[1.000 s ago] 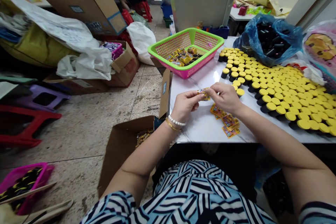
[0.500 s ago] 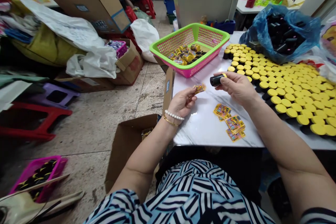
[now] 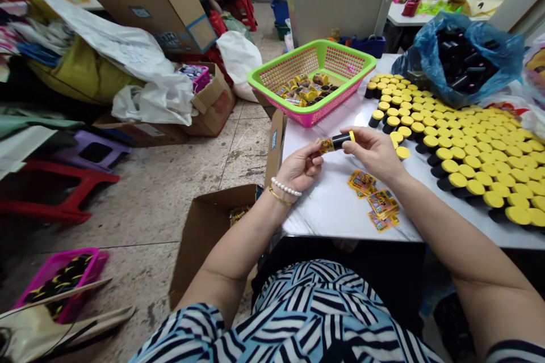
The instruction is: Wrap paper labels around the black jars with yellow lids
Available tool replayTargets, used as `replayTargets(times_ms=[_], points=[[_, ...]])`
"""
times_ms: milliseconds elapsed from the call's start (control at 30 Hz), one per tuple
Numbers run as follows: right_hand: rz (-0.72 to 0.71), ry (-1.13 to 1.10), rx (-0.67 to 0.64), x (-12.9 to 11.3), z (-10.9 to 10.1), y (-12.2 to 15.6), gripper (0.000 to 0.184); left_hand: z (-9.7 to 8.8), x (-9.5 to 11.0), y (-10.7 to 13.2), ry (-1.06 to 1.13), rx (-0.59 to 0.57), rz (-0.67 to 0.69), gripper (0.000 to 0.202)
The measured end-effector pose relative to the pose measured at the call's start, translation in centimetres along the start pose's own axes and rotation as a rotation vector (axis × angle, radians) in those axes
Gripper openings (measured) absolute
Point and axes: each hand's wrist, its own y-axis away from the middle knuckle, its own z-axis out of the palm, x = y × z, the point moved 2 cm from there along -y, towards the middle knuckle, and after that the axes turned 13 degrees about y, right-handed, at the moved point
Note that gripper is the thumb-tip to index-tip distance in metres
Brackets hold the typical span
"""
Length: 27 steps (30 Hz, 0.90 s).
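Observation:
My right hand [image 3: 374, 150] is closed on a small black tube with a yellow cap [image 3: 343, 139], held sideways above the white table [image 3: 336, 210]. My left hand [image 3: 300, 168] pinches a small yellow sticker [image 3: 327, 145] against the tube's left end. A little pile of the same stickers [image 3: 374, 198] lies on the table just below my right hand. Several rows of yellow-capped black tubes [image 3: 464, 136] stand upright to the right.
A green and pink basket [image 3: 313, 68] with labelled tubes sits at the table's far left corner. A blue bag of black tubes [image 3: 464, 57] lies behind the rows. An open cardboard box [image 3: 208, 232] stands on the floor by my left arm; stools, boxes and bags crowd the left.
My right hand picked a tube from the rows and brought it to the left hand. The sticker, held apart half a second ago, now touches the tube.

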Motion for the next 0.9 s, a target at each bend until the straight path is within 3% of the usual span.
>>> replayTargets(times_ms=[233, 400, 633, 767, 900], points=[[-0.074, 0.203, 0.067, -0.6, 0.3, 0.9, 0.042, -0.4, -0.2, -0.3, -0.037, -0.045, -0.023, 0.016], [-0.02, -0.062, -0.054, -0.5, 0.8, 0.8, 0.045, -0.5, -0.4, -0.3, -0.123, -0.109, 0.051, 0.017], [-0.143, -0.081, 0.031, -0.1, 0.0, 0.3, 0.044, -0.4, -0.7, 0.6, -0.245, -0.077, 0.256, 0.043], [-0.198, 0.051, 0.067, -0.4, -1.2, 0.3, 0.045, 1.4, -0.8, 0.0, -0.39, -0.263, 0.082, 0.051], [-0.243, 0.157, 0.087, -1.0, -3.7, -0.2, 0.044, 5.1, 0.3, -2.0, -0.5, -0.363, 0.131, 0.047]])
